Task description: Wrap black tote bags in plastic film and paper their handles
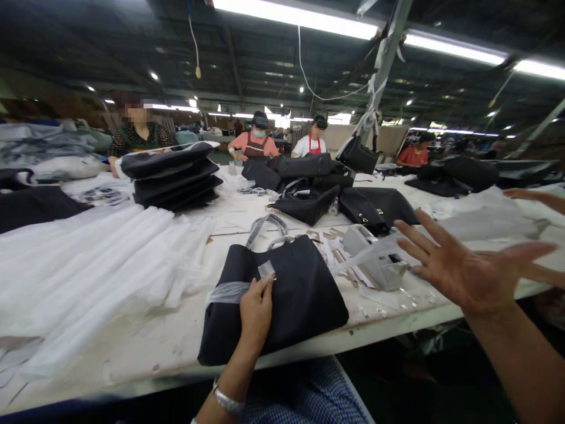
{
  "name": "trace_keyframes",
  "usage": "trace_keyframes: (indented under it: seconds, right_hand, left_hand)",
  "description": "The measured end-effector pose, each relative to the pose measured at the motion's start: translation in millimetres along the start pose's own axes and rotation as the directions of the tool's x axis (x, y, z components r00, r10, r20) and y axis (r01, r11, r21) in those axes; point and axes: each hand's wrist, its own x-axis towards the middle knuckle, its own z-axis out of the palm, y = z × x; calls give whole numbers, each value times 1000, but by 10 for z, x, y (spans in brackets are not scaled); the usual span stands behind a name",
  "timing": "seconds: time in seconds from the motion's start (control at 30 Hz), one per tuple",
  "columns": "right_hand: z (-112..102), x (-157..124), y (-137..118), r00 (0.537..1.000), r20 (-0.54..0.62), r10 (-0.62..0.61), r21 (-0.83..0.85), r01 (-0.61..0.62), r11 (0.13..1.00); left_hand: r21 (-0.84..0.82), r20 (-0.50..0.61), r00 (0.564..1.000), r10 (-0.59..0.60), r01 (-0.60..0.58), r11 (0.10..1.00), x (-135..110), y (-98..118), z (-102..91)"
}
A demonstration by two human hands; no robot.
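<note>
A black handbag [304,294] lies flat at the table's front edge, its handles [267,227] wrapped in clear film and pointing away from me. A whitish translucent strip [228,292] crosses its left part. My left hand [256,309] rests on the bag, thumb and forefinger closed on a small piece of clear tape [265,270] beside a small shiny metal fitting. Raised above the table on the right, my right hand [468,268] is open with fingers spread and holds nothing. The nearest thing to it is a grey tape dispenser [375,256].
White wrapping sheets [88,265] cover the table's left. Stacked black bags [174,174] stand behind them, and more black bags [304,197] lie at the back. Cardboard strips [338,253] lie by the dispenser. Another person's hand [536,197] reaches in at right; several co-workers stand beyond.
</note>
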Motion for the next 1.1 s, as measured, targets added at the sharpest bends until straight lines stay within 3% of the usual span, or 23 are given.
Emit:
trace_keyframes:
  seconds: [0.1,0.2,0.27,0.37,0.5,0.57,0.67,0.77,0.83,0.97,1.1]
  right_hand:
    - [59,-298,413,953,-195,233,-52,-247,968]
    - [339,-485,818,857,-232,459,-18,-476,879]
    - [597,-491,973,835,-219,504,48,-507,861]
    - [929,-298,1066,848,-213,486,74,-482,873]
    - [1107,89,1145,822,-324,469,27,-487,873]
    - [1119,210,1184,811,-391,435,26,-463,886]
    - [1116,271,1187,811,-425,402,161,-369,915]
    - [1143,272,1074,816,-457,354,336,-210,918]
    - [1212,277,941,838,-481,257,378,-65,923]
    - [1551,275,679,908,-419,-17,249,133,959]
    - [2093,165,727,967,-181,-179,-93,164,982]
  left_hand:
    - [79,43,997,66,-69,995,-6,-39,3]
    - [169,86,990,111,-124,978,-14,-90,2]
    - [189,95,990,100,-117,975,-13,-124,-5]
    - [175,112,992,50,-69,982,5,-164,-21]
    - [222,151,988,11,-45,974,44,-218,-40]
    - [256,163,986,16,-58,965,56,-253,-46]
    - [269,152,988,31,-71,960,55,-301,-52]
    - [318,136,989,58,-99,943,47,-313,-52]
    - [344,117,990,75,-111,932,45,-288,-52]
    - [271,70,995,71,-87,959,39,-155,-59]
    - [35,13,1000,-3,2,999,21,-16,-49]
